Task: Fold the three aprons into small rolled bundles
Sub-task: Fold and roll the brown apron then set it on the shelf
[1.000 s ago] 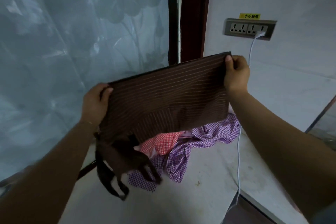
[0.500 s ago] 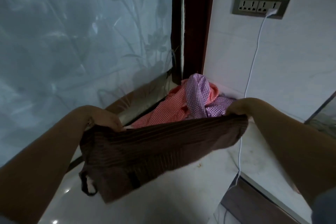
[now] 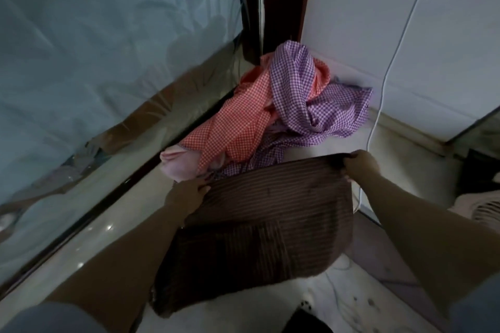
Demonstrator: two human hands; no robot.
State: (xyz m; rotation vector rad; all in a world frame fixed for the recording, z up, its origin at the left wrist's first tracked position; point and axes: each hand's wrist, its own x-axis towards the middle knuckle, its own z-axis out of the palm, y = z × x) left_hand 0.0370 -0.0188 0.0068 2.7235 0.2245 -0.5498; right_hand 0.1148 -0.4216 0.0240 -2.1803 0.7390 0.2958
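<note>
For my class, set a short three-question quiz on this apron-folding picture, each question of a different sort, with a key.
1. True or false: the brown striped apron is already rolled into a small bundle.
2. Multiple choice: what does the right hand grip? A) the white cable B) a far corner of the brown striped apron C) the purple checked apron
3. Fill in: the purple checked apron lies heaped with the ____ checked apron in the corner.

Key: 1 false, it lies spread flat, held by the left hand and the right hand. 2 B. 3 red.
</note>
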